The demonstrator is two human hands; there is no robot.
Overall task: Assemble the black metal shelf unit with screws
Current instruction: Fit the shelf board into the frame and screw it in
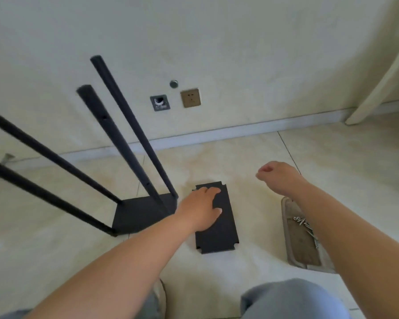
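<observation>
While pressing the left hand [202, 209] flat onto the loose shelf plate [217, 223] on the floor, just right of the frame [145, 212] with four posts; right hand [278, 174] clenched, empty. Could knock the screws [305, 227] off the slipper [302, 240] on lifting.

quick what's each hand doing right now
Left hand: open, fingers spread flat on the loose black shelf panel.
Right hand: fingers curled in the air; whether it holds anything cannot be told.
</observation>
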